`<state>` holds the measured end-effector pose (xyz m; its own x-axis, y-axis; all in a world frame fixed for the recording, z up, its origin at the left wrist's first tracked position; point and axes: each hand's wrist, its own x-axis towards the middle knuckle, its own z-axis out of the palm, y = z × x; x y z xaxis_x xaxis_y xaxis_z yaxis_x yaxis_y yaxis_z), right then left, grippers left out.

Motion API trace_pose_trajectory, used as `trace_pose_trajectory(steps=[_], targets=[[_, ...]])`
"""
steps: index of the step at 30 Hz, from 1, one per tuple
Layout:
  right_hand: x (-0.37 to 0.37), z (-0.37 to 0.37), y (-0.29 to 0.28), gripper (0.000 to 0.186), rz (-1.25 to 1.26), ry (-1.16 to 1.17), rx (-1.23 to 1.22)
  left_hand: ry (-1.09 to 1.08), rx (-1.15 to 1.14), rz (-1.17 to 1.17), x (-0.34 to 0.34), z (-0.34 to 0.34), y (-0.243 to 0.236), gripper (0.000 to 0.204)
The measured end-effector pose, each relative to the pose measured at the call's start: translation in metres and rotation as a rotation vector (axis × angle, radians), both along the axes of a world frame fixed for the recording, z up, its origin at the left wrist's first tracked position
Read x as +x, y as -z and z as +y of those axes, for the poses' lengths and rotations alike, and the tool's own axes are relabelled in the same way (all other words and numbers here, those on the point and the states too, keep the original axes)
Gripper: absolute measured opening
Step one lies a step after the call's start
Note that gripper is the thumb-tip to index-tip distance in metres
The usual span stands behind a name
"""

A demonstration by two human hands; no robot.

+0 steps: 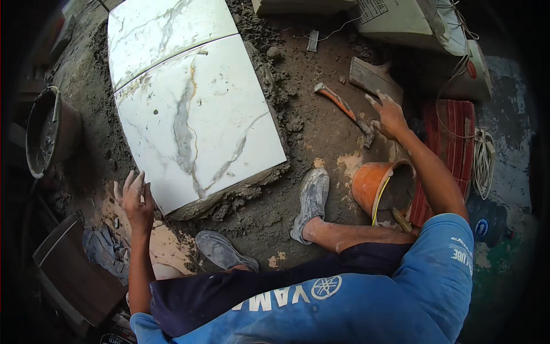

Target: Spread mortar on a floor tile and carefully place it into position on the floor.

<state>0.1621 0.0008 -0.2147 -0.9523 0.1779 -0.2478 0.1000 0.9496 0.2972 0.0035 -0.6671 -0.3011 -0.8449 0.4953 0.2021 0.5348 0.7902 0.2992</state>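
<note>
Two white marbled floor tiles lie on a bed of wet mortar (275, 103), the nearer tile (223, 114) butting against the farther tile (172, 28) along a dark joint. Beside the nearer tile's left front corner is my left hand (136, 200), fingers apart and holding nothing. My right hand (391, 117) is stretched out on the right with spread fingers and nothing in it. It hovers near a hammer (342, 104) with an orange and black handle, which lies on the dirty floor. Just past the fingers is a flat grey slab (369, 77).
An orange bucket (366, 186) lies tipped beside my leg. At the far left stands a dark bucket (69, 129). Red striped padding (447, 143), a coiled white cable (484, 160) and pale boxes (395, 20) line the right side. A brown panel (77, 275) rests at lower left.
</note>
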Motion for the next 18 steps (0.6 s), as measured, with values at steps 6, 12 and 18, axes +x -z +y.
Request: trace_pose_trajectory(steps=[6, 12, 18], targets=[[0.009, -0.015, -0.008, 0.039, -0.082, 0.105, -0.322, 0.283, -0.313, -0.172, -0.028, 0.065, -0.02, 0.062], [0.037, -0.019, -0.019, 0.037, 0.014, 0.082, -0.443, 0.313, -0.488, -0.295, -0.11, 0.143, -0.014, 0.095], [-0.027, -0.052, 0.016, 0.03, 0.163, 0.188, -0.802, 0.052, -0.499, -0.403, -0.188, 0.18, 0.012, 0.131]])
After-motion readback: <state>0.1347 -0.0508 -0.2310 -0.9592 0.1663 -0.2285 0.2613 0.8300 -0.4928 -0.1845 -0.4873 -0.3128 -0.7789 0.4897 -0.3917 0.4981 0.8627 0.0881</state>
